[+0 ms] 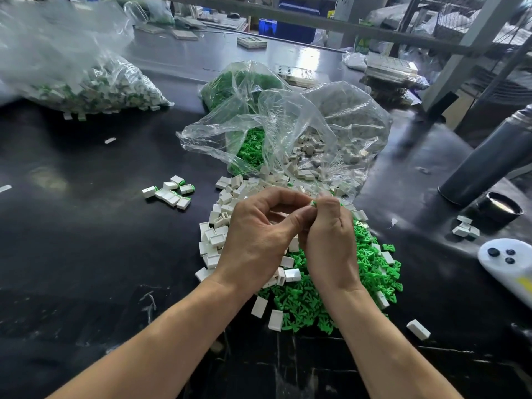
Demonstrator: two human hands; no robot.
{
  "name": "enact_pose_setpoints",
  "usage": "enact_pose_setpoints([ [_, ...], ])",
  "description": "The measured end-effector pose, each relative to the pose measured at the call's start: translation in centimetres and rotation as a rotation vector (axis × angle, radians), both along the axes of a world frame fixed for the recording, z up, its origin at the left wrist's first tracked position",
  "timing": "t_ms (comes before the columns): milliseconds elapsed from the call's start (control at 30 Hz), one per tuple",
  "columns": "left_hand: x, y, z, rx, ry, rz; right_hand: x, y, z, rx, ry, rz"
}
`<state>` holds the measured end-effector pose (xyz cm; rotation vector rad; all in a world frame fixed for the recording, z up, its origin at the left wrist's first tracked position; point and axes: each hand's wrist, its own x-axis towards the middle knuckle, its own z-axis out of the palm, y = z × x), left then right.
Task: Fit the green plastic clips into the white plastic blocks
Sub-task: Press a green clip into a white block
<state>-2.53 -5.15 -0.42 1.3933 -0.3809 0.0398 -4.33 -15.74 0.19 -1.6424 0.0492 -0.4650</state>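
Directly between both hands, left hand [256,234] and right hand [331,240] fingertips pinch 1 green clip [313,203], each grip closed; any block is hidden.

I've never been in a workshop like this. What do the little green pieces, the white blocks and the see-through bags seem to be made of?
Green clips: seemingly moulded plastic, bright, uniform colour, slight sheen. White blocks: probably hard plastic too, hollow, crisp-edged, smooth matte faces. Bags: thin clear plastic film, crinkled and glossy, contents showing through.
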Motion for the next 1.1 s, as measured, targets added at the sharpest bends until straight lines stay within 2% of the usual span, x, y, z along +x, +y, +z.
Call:
enact_pose_setpoints([
  [233, 0.5, 0.6, -0.1, 0.067, -0.023, 0.011, -0.3, -1.2, -0.1, -0.176, -0.028, -0.061],
  [467, 0.5, 1.1, 0.1, 0.065, -0.011, 0.034, -0.8, -2.7, 0.4, -0.26, -0.085, 0.033],
  [767, 0.3, 1.0, 0.3, 0.067, 0.001, 0.049, -0.8, -2.4, 0.3, -0.309, -0.046, -0.046],
  [1100, 1.1, 2.3, 0.4, 0.294, -0.119, 0.15, -0.7, -2.6, 0.3, -0.37, 0.021, -0.105],
])
